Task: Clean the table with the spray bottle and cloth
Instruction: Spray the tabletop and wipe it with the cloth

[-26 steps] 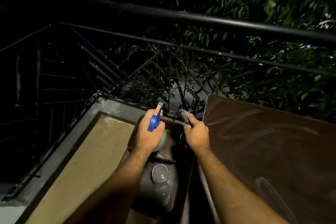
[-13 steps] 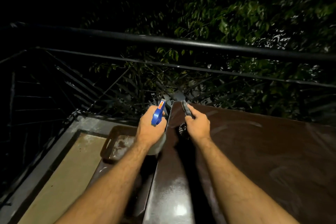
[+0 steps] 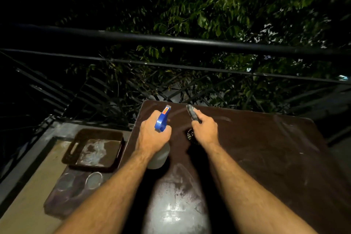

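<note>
The dark brown table (image 3: 266, 148) fills the right and lower middle of the view, with wet smears on its top. My left hand (image 3: 152, 135) grips a spray bottle (image 3: 162, 119) with a blue trigger head and a pale body, held upright over the table's left part, nozzle pointing away from me. My right hand (image 3: 205, 131) is closed on a dark grey cloth (image 3: 191, 112), bunched so one end sticks out past my fingers, just above the table near its far edge.
A brown tray (image 3: 76, 146) with liquid in it sits on a low surface left of the table, with two clear glasses (image 3: 94, 180) in front of it. A black metal railing (image 3: 190, 41) runs behind the table, with leafy branches beyond.
My view has swung right, so both hands now sit over the table instead of over the tray and glasses. Both hands keep their grips.
</note>
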Demonstrator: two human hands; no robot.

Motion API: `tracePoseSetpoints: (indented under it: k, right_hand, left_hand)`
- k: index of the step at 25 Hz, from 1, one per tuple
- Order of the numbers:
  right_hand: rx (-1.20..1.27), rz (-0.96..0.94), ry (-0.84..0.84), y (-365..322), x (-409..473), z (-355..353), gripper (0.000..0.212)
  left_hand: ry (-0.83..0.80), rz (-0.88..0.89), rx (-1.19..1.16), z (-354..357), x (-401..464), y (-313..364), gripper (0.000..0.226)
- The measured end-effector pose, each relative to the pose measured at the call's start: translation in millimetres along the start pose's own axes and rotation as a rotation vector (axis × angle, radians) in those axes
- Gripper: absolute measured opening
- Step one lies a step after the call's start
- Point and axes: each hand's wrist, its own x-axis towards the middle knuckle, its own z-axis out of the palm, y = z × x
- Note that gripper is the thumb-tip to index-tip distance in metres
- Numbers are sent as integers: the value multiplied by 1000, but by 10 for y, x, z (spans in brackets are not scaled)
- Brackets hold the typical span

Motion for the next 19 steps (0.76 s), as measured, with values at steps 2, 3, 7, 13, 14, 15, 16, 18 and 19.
tracePoseSetpoints:
  k: [2,3,7,13,14,15,16,18,19]
  right_hand:
    - [-1,49,34,153,9,-124,49]
    - [-3,69,47,225,12,-179,48]
    - [-28,126,106,517,-22,-387,48]
    - [-8,289,256,1016,-136,-781,49]
    - [1,316,279,1119,-159,-872,49]
    - [13,343,297,1215,-170,-958,49]
    - [20,365,316,1324,-162,-1058,48]
    - [30,390,346,1546,-89,-1262,47]
    - [27,397,356,1643,-44,-1357,46]
  left_hand:
    - [-22,-3,10,107,-48,56,27]
    - [-47,-10,9,165,-53,69,21]
    - [-159,-45,19,409,-37,120,15]
    - [-286,-32,9,760,6,213,7]
    - [-310,-30,14,863,-17,247,6]
    - [-338,-28,24,961,-47,282,6]
    - [-364,-31,33,1075,-71,331,7]
    - [-395,-30,51,1310,-75,449,7]
    - [-411,-24,66,1419,-67,503,6]
